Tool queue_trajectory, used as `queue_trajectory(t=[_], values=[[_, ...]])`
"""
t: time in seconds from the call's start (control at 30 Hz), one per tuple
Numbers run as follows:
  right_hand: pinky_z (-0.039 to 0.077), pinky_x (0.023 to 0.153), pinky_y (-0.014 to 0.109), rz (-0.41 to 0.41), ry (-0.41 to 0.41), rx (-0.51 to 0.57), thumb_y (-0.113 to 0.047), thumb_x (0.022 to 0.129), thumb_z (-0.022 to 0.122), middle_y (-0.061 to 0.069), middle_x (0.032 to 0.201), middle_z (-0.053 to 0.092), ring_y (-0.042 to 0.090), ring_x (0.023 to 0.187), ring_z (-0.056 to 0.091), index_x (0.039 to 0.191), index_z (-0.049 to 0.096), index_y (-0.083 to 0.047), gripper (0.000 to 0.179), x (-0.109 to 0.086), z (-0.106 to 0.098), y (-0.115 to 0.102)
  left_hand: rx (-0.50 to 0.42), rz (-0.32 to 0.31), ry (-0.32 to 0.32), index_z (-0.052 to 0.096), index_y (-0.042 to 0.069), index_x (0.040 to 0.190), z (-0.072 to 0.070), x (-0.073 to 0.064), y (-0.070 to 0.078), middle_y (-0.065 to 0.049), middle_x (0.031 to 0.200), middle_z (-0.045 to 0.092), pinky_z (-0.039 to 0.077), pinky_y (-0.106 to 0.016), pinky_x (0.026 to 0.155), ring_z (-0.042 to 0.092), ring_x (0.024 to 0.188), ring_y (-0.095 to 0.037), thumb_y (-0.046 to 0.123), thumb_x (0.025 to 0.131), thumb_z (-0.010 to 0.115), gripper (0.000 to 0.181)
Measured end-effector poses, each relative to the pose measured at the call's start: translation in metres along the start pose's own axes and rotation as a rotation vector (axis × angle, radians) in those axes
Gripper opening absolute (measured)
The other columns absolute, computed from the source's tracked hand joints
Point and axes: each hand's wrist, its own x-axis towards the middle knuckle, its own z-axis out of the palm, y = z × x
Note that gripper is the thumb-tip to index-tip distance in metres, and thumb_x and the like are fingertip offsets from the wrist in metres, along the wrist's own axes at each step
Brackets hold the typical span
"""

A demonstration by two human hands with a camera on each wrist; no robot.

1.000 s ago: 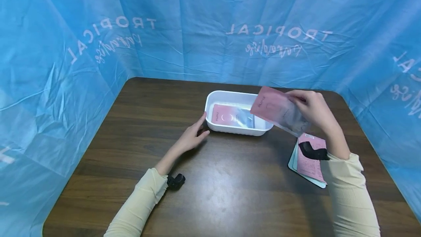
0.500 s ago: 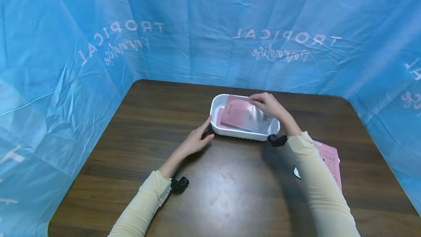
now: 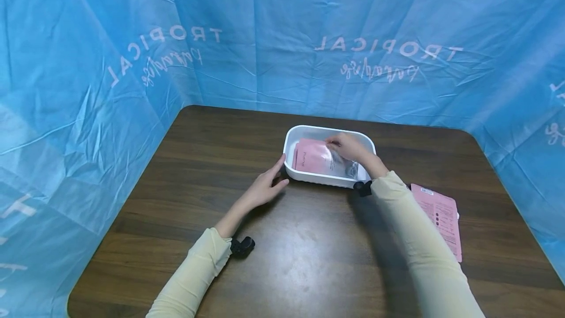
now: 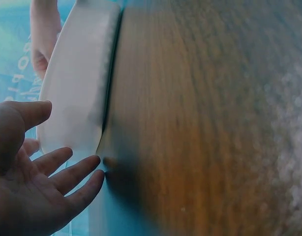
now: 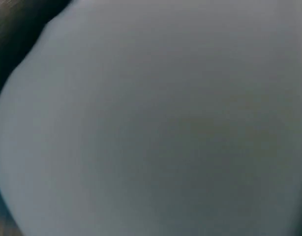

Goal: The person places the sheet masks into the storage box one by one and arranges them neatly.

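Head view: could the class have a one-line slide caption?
Right hand on a pink packet in a white tray, left hand beside it.

Place: makeshift screened-off workspace, wider room hidden | blue "TROPICAL Paradise" sheeting (image 3: pixel 282 4), lettering reversed, 9 through 12 to 3 o'clock | dark wood-grain tabletop (image 3: pixel 304 239), 6 o'clock

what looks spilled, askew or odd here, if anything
Nothing looks spilled or damaged. The blue sheet behind the table looks odd: its "TROPICAL" lettering reads backwards. In the white tray, the pink packets at the right hand overlap slightly out of line, which seems minor.
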Motion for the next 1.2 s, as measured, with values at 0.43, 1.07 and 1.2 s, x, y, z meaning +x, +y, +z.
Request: queue_trajectory(t=[0.43,1.07,1.2], values=[[0.043,0.089,0.049,0.135,-0.029,-0.363,-0.010,0.086,0.067,0.021,0.114,0.059,0.035,0.106,0.054,0.123,0.058,0.002,0.040,-0.031,0.010,-0.014,0.001,0.036,0.014,0.016,0.007,0.150,0.002,0.000,-0.001,-0.016,0.149,0.024,0.036,-0.043,0.100,0.048,0.117,-0.039,0.015,0.096,0.053,0.066],[0.045,0.053,0.057,0.603,0.360,-0.376,-0.024,0.087,0.065,0.026,0.071,0.055,0.042,0.061,0.054,0.089,0.056,0.013,0.037,-0.209,0.006,0.002,-0.037,0.021,0.001,0.015,0.010,0.151,0.002,0.000,-0.002,-0.013,0.151,0.021,0.035,-0.042,0.100,0.046,0.119,-0.038,0.017,0.097,0.052,0.066],[0.045,0.052,0.058,0.825,0.122,-0.310,-0.054,0.089,0.053,0.018,0.061,0.046,0.034,0.056,0.048,0.076,0.049,0.010,0.066,-0.236,0.010,-0.004,-0.039,0.021,0.007,0.015,0.010,0.151,0.003,0.001,-0.002,-0.012,0.151,0.020,0.036,-0.042,0.099,0.046,0.120,-0.038,0.017,0.097,0.052,0.066]])
